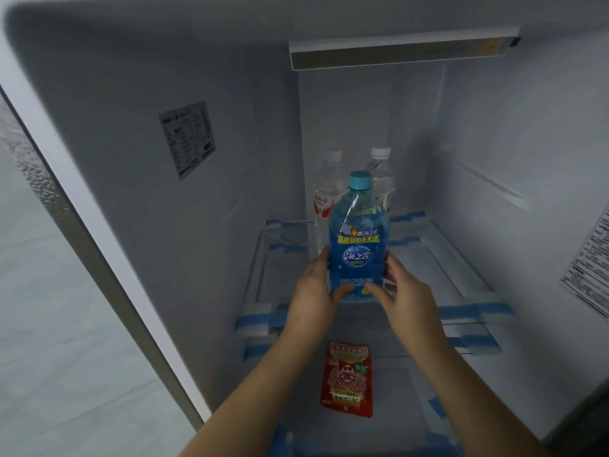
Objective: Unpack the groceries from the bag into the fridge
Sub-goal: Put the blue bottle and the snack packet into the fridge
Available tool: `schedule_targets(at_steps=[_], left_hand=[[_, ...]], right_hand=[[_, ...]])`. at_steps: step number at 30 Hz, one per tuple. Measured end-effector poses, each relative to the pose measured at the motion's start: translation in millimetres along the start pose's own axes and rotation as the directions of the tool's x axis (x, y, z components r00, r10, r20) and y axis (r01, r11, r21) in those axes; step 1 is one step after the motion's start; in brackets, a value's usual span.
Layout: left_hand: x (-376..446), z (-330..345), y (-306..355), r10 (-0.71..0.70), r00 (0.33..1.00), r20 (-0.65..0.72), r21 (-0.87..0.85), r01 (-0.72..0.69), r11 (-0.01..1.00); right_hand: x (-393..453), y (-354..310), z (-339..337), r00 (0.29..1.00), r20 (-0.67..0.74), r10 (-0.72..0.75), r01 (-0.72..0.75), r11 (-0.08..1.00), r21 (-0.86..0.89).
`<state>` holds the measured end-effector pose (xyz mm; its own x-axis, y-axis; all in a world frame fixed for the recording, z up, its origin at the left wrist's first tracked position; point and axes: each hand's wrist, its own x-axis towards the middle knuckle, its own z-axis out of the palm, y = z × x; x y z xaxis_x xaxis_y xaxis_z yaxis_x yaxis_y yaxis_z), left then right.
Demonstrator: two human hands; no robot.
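Note:
A blue drink bottle point(357, 245) with a light blue cap stands upright inside the open fridge, over the glass shelf point(438, 258). My left hand point(313, 291) grips its lower left side and my right hand point(407, 298) grips its lower right side, fingers curled round the base. Whether the bottle rests on the shelf or hangs just above it I cannot tell. The grocery bag is out of view.
Two clear water bottles point(326, 196) point(382, 179) stand at the back of the same shelf. A red snack packet point(347, 379) lies on the lower shelf. Blue tape and foam blocks point(253, 324) line the shelf edges. Labels are stuck on both fridge side walls point(188, 138).

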<state>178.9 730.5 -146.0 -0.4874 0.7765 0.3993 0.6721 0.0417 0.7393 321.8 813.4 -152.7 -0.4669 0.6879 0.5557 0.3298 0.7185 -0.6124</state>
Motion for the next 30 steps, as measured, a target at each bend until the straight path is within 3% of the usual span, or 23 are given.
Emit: schedule_targets(at_steps=[5, 13, 25, 28, 30], left_hand=[[12.2, 4.9, -0.9, -0.006, 1.0, -0.005, -0.008, 0.006, 1.0], [33.0, 14.6, -10.2, -0.036, 0.999, 0.01, -0.069, 0.037, 0.997], [34.3, 19.1, -14.2, -0.025, 1.0, 0.0, -0.075, 0.025, 0.997], [32.0, 15.7, -8.4, -0.05, 0.998, 0.03, 0.01, 0.05, 0.999], [27.8, 11.7, -6.2, -0.053, 0.996, 0.077, 0.116, 0.044, 0.992]], right_hand=[[8.8, 3.0, 9.1, 0.998, -0.041, 0.041, -0.044, 0.997, -0.069], [25.2, 5.2, 19.4, 0.993, -0.034, 0.117, -0.117, 0.993, 0.016], [33.6, 7.6, 17.2, 0.988, 0.018, 0.154, -0.154, 0.988, -0.004], [32.3, 4.0, 14.6, 0.988, 0.035, 0.152, -0.15, 0.988, -0.047], [30.6, 4.2, 8.0, 0.979, 0.113, 0.168, -0.146, 0.973, -0.178]])
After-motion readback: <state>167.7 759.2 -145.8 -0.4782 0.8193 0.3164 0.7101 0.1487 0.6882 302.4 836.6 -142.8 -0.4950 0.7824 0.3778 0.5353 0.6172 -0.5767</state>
